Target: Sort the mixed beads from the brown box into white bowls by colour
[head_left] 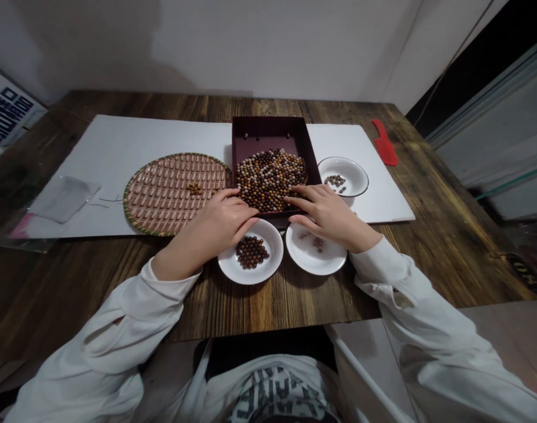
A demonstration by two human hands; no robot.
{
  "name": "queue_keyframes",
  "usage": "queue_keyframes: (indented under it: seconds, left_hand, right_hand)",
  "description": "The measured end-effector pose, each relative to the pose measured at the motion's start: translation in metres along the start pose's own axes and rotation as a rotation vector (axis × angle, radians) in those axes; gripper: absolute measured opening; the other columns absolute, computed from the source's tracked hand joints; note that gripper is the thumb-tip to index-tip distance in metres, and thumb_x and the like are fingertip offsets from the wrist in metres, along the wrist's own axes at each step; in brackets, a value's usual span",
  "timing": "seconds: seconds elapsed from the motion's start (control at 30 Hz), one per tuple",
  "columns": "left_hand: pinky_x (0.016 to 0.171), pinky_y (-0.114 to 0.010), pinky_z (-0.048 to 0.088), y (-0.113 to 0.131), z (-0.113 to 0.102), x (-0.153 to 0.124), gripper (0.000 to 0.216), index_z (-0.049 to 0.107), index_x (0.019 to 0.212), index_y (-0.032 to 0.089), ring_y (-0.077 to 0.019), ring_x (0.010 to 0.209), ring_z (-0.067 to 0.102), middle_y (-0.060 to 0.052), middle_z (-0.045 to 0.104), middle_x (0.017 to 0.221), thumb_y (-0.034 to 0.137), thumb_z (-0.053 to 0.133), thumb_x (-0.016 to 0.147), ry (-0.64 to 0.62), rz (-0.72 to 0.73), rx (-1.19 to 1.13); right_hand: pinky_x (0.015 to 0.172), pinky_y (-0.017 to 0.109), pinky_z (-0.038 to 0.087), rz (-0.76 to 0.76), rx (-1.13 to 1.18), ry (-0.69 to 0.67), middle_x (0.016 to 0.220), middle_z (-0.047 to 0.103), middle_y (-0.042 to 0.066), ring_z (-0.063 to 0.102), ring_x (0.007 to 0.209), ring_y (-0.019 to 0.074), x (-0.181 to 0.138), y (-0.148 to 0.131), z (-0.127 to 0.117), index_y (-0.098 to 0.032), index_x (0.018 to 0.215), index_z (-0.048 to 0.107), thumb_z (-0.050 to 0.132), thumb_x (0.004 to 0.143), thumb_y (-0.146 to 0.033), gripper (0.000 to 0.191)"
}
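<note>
A dark maroon box (pixel 313 158) holds a heap of mixed brown, tan and white beads (pixel 272 176). My left hand (pixel 220 220) rests at the box's front left edge, fingers loosely curved and reaching toward the beads. My right hand (pixel 328 211) lies at the front right edge, fingers stretched flat onto the beads. Just below the hands stand two white dishes: the left dish (pixel 233 271) holds dark brown beads (pixel 251 251), the right dish (pixel 328 261) holds a few lighter beads. Nothing shows gripped in either hand.
A round woven tray (pixel 163 194) with a few beads lies left of the box. A third white dish (pixel 359 176) with beads stands to the right. White sheet (pixel 118 147), clear plastic bag (pixel 61 197) and a red tool (pixel 384 143) lie on the wooden table (pixel 74 282).
</note>
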State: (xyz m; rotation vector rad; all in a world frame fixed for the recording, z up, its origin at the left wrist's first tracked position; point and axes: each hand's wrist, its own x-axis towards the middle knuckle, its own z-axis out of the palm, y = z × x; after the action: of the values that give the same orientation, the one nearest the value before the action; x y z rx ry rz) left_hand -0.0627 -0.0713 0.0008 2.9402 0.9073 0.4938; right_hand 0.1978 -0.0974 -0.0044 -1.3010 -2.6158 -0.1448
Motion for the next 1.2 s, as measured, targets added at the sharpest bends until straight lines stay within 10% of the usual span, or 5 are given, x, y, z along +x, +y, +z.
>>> queue_keyframes:
  seconds: [0.47,1.2]
  left_hand:
    - [0.108,-0.041,0.038,-0.0003,0.0021,-0.0011,0.028,0.069,0.104,0.013,-0.0192,0.094,0.065,-0.008,0.073,0.098,0.026,0.046,0.095,0.029,0.01,0.013]
    - [0.108,-0.043,0.039,-0.0011,0.0036,-0.0005,0.03,0.068,0.105,0.013,-0.0202,0.094,0.065,-0.008,0.072,0.101,0.026,0.043,0.095,0.03,-0.005,0.021]
  right_hand:
    - [0.081,0.035,0.033,0.017,-0.073,-0.078,0.09,0.062,0.009,0.053,0.084,0.0215,0.0055,-0.0018,-0.0023,-0.014,0.091,0.065,0.031,0.1,-0.046,0.047]
    - [0.071,0.033,0.032,0.054,0.047,-0.027,0.08,0.061,0.007,0.052,0.076,0.02,0.0074,0.0001,-0.0011,-0.017,0.079,0.058,0.032,0.102,-0.036,0.039]
